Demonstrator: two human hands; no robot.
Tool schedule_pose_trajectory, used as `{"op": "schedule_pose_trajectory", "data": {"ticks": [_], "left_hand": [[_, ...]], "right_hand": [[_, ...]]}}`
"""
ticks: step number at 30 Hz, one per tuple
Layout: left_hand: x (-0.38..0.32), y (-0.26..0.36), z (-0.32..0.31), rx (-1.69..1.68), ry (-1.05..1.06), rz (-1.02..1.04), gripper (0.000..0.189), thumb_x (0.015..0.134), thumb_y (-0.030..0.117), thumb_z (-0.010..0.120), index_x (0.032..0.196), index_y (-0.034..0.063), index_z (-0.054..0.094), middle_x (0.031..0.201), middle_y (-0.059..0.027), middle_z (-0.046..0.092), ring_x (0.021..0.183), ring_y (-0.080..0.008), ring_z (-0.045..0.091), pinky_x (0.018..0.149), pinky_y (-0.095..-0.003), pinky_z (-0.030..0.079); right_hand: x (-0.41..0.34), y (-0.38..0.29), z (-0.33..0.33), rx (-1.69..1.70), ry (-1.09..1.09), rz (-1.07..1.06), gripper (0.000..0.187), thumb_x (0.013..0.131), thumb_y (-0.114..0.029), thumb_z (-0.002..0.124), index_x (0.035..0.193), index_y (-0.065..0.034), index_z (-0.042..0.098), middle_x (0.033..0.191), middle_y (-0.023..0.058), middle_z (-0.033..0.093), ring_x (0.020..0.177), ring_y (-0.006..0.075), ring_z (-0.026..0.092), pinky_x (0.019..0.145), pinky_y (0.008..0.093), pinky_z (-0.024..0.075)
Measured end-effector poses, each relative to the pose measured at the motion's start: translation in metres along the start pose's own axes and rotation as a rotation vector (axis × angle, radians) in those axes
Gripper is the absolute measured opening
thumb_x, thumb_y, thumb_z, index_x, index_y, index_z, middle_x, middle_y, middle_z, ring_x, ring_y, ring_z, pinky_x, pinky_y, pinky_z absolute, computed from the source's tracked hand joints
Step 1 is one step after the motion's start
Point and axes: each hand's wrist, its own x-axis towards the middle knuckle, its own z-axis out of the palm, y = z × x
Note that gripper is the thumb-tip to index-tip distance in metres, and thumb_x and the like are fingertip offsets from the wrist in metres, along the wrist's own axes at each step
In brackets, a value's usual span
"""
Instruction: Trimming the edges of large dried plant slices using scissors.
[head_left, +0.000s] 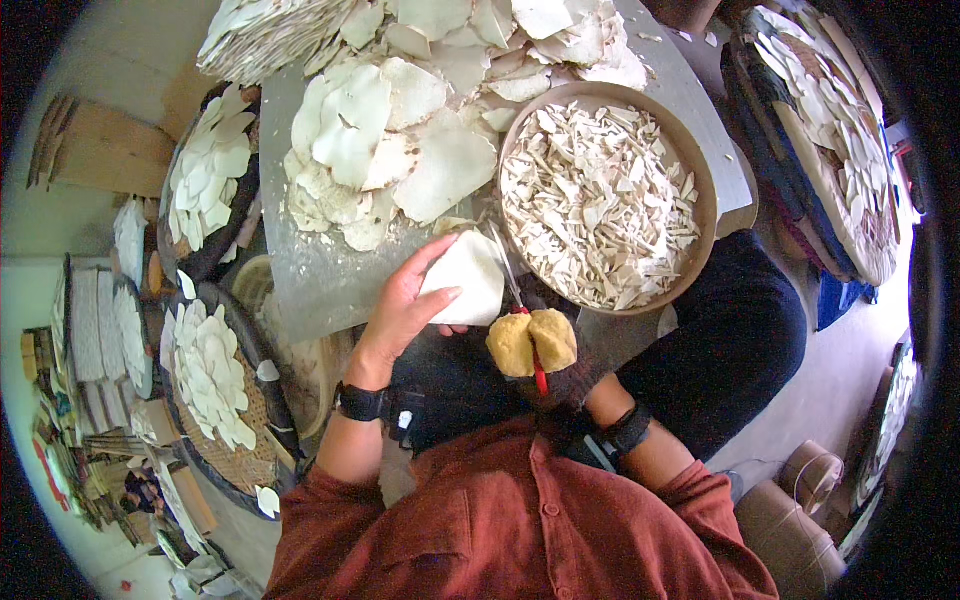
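My left hand (409, 304) holds a pale, flat piece of sheet material (469, 281) between thumb and fingers. My right hand (559, 375), dark and partly hidden, is around a pair of scissors (509, 270) with red handles and yellow foam-like padding (532, 341). The blades point away from me, along the right edge of the held piece. Beyond my left hand lies a heap of thin, irregular pale sheets (352, 142) on a grey metal-looking table (307, 285). To its right, a round tray (709, 217) holds narrow pale offcuts (600, 202).
Round woven trays with pale pieces stand at the left (240, 442) and upper right (825, 142). A tall stack of thin sheets (270, 37) rises at the table's far left. Cardboard (109, 154) leans at the left, and brown rolls (780, 532) lie at lower right.
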Motion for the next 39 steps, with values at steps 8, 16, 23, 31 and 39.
{"op": "schedule_pose_trajectory", "data": {"ticks": [8, 16, 23, 31, 39], "left_hand": [[0.006, -0.029, -0.001, -0.113, 0.397, 0.203, 0.061, 0.075, -0.004, 0.061, 0.129, 0.0049, 0.033, 0.103, -0.0130, 0.058, 0.090, -0.0168, 0.058, 0.078, -0.0293, 0.050], [0.011, -0.044, 0.016, -0.223, 0.682, 0.380, 0.054, 0.079, -0.002, 0.058, 0.126, 0.0027, 0.032, 0.108, -0.0157, 0.055, 0.096, -0.0194, 0.056, 0.080, -0.0312, 0.049], [0.003, -0.036, 0.013, -0.201, 0.463, 0.288, 0.052, 0.080, -0.001, 0.057, 0.126, -0.0004, 0.033, 0.102, -0.0155, 0.060, 0.090, -0.0149, 0.057, 0.079, -0.0258, 0.047], [0.015, -0.049, 0.030, -0.246, 0.702, 0.422, 0.053, 0.081, -0.001, 0.055, 0.130, 0.0008, 0.034, 0.113, -0.0123, 0.053, 0.097, -0.0169, 0.055, 0.082, -0.0283, 0.047], [0.019, -0.050, 0.027, -0.153, 0.696, 0.447, 0.052, 0.081, -0.003, 0.054, 0.129, 0.0020, 0.037, 0.123, -0.0115, 0.046, 0.106, -0.0202, 0.051, 0.084, -0.0319, 0.048]], "right_hand": [[-0.008, 0.013, -0.036, -0.982, 0.217, 0.151, 0.024, 0.089, -0.015, 0.050, 0.107, 0.0016, 0.053, 0.105, 0.0120, 0.058, 0.096, 0.0202, 0.057, 0.084, 0.0319, 0.0470], [-0.013, 0.007, -0.015, -1.074, 0.200, 0.180, 0.025, 0.089, -0.015, 0.050, 0.108, 0.0002, 0.053, 0.108, 0.0113, 0.057, 0.099, 0.0196, 0.055, 0.085, 0.0307, 0.0465], [-0.005, -0.004, -0.001, -0.619, 0.061, 0.025, 0.026, 0.089, -0.014, 0.051, 0.109, 0.0010, 0.052, 0.108, 0.0106, 0.057, 0.099, 0.0191, 0.056, 0.087, 0.0299, 0.0457], [-0.021, 0.017, -0.041, -0.991, 0.042, 0.259, 0.065, 0.064, -0.028, 0.075, 0.119, -0.0099, 0.045, 0.115, 0.0099, 0.051, 0.108, 0.0235, 0.048, 0.096, 0.0329, 0.0389], [-0.018, 0.021, -0.032, -0.945, 0.120, 0.203, 0.027, 0.087, -0.015, 0.054, 0.112, -0.0028, 0.051, 0.110, 0.0082, 0.056, 0.099, 0.0160, 0.055, 0.089, 0.0284, 0.0435]]}}
